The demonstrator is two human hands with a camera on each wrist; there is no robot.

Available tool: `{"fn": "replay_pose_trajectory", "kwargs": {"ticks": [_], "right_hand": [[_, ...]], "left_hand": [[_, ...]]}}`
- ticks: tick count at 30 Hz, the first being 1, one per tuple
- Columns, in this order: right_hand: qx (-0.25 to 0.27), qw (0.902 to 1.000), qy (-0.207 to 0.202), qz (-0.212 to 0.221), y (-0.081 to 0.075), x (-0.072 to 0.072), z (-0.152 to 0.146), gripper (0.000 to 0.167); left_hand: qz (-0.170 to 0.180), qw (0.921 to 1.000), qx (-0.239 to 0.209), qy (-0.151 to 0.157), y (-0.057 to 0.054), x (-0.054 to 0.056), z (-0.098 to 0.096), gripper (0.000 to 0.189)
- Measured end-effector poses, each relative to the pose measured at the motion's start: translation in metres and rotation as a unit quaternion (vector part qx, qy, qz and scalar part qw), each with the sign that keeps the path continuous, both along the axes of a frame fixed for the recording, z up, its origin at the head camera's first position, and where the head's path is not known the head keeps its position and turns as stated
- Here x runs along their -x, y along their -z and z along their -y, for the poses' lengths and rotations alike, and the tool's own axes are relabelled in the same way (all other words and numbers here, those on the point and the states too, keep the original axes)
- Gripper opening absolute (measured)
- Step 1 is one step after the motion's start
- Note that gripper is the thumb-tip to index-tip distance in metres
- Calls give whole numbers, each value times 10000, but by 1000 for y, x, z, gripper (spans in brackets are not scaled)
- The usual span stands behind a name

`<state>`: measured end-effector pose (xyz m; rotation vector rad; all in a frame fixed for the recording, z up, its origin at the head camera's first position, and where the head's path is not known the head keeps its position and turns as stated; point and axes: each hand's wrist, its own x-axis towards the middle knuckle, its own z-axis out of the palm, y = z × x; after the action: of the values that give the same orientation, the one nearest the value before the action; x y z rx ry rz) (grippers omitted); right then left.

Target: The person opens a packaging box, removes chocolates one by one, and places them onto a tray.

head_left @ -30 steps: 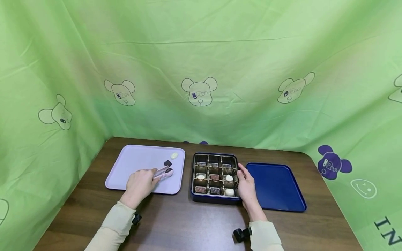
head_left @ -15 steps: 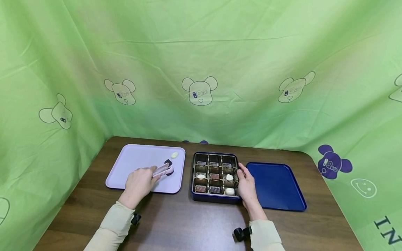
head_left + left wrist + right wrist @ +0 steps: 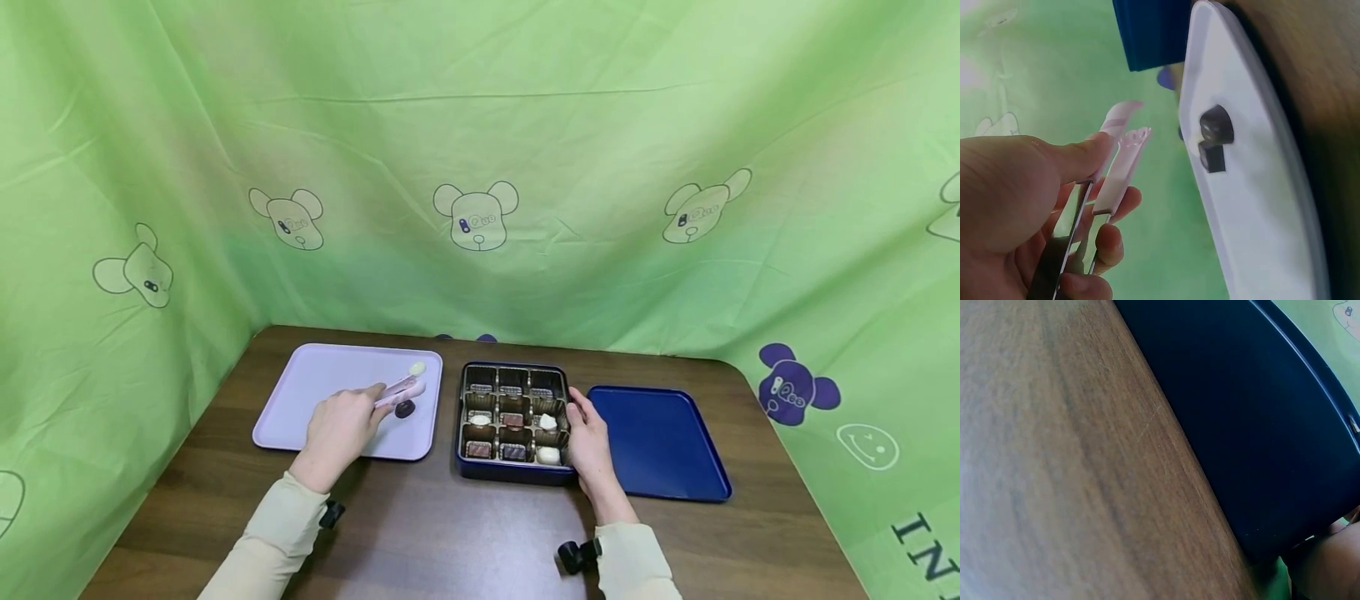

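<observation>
My left hand [image 3: 341, 429] holds small tongs [image 3: 1113, 169] with pale pink paw-shaped tips. In the left wrist view the tips stand apart with nothing between them. They reach over the lilac tray [image 3: 322, 375], where a round dark chocolate [image 3: 405, 409] lies just nearer than the tips. A square dark chocolate [image 3: 1212, 156] sits beside it, hidden by the tongs in the head view. Beyond the tips lies a white chocolate [image 3: 417, 367]. My right hand [image 3: 591, 442] grips the right side of the dark blue box [image 3: 510, 473], whose divided insert holds several chocolates in its front and middle rows.
A flat blue lid [image 3: 660, 442] lies on the table right of the box, close behind my right hand. The wooden table [image 3: 465, 542] meets a green printed curtain [image 3: 480, 292] at the back and sides.
My left hand has moved the tongs away from me across the tray, from the round dark chocolate past the square one. My right hand and the box stay put.
</observation>
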<state>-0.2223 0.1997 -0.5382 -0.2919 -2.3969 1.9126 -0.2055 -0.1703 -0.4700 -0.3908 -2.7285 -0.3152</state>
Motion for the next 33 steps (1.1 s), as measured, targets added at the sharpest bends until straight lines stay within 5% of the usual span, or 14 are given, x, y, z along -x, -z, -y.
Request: {"fn": "replay_pose_trajectory", "kwargs": {"ticks": [9,20,33], "right_hand": [[11,10000,21,-21,0,1,-1,47],[-38,10000,41,24,-2,1,2,48],[-29,10000,63,42,-4,-3,1,48]], "left_hand": [[-62,9997,11,237,-13,2,-27,24],[-58,9967,400,708,-16,7,-57,17],[550,9879,1159,872,-25,11,-84,25]]}}
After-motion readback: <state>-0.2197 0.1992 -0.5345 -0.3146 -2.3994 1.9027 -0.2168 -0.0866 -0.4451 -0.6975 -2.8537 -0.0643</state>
